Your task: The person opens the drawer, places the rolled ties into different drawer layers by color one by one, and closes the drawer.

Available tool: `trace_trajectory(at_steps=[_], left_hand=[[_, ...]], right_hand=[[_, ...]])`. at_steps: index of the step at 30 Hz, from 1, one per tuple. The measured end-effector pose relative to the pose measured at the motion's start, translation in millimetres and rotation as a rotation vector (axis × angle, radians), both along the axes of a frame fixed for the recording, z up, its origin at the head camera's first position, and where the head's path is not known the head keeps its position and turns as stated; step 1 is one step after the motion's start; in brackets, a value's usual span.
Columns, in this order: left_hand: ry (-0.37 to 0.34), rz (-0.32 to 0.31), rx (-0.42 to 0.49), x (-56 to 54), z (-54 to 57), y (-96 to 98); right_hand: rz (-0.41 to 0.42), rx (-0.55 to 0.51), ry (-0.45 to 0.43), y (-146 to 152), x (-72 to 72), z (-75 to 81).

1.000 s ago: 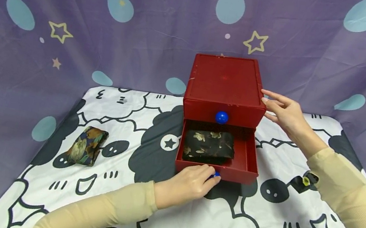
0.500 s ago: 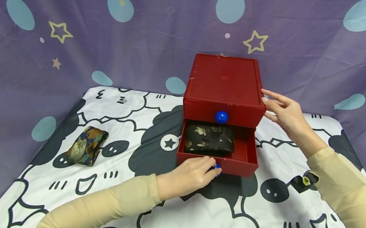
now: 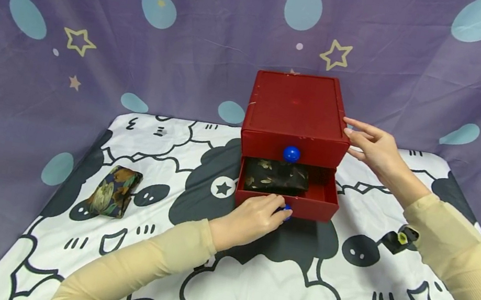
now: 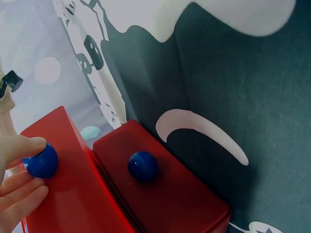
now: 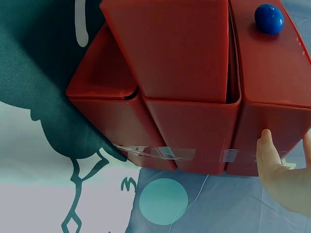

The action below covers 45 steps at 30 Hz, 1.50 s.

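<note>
A red cabinet (image 3: 296,103) of stacked drawers with blue knobs stands at the table's back. Its middle drawer (image 3: 316,210) is partly pulled out, and inside lies a dark, flower-patterned fabric bundle (image 3: 278,178), its far part under the drawer above. My left hand (image 3: 252,221) pinches that drawer's blue knob (image 4: 43,161) between thumb and fingers. The right hand (image 3: 378,152) rests its fingertips on the cabinet's upper right side, fingers extended. A bottom drawer (image 4: 160,194) with its own knob shows in the left wrist view, pushed in.
A colourful floral fabric bundle (image 3: 116,193) lies on the printed tablecloth (image 3: 149,241) at the left. A small dark item with a yellow patch (image 3: 399,239) is partly hidden by the right sleeve. A purple curtain (image 3: 211,39) hangs behind the cabinet.
My left hand has moved away from me with the knob, sliding the middle drawer further into the cabinet. The dark bundle has gone in with it. My right hand has stayed put.
</note>
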<state>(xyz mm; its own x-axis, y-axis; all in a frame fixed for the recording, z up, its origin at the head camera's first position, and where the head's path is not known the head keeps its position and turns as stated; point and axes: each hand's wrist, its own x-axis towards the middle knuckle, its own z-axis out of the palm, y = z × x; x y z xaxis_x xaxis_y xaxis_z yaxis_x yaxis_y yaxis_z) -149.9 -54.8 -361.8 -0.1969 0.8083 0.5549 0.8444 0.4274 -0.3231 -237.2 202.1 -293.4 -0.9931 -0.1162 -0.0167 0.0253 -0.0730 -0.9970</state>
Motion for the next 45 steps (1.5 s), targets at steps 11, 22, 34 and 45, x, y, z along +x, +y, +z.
trace_trajectory(at_steps=[11, 22, 34, 45], left_hand=[[0.003, -0.006, 0.071, -16.2, -4.5, 3.6], [-0.003, -0.019, 0.134, -26.1, -5.4, 7.6], [-0.088, 0.021, 0.053, -32.6, -2.0, 4.8], [-0.086, 0.031, 0.073, -40.7, -1.8, 5.5]], right_hand=[[0.01, -0.008, 0.003, 0.0, 0.2, 0.3], [0.008, 0.014, -0.009, 0.1, 0.8, 0.5], [0.01, 0.003, -0.009, 0.0, 0.6, 0.8], [0.007, -0.01, -0.017, -0.3, 0.6, 1.5]])
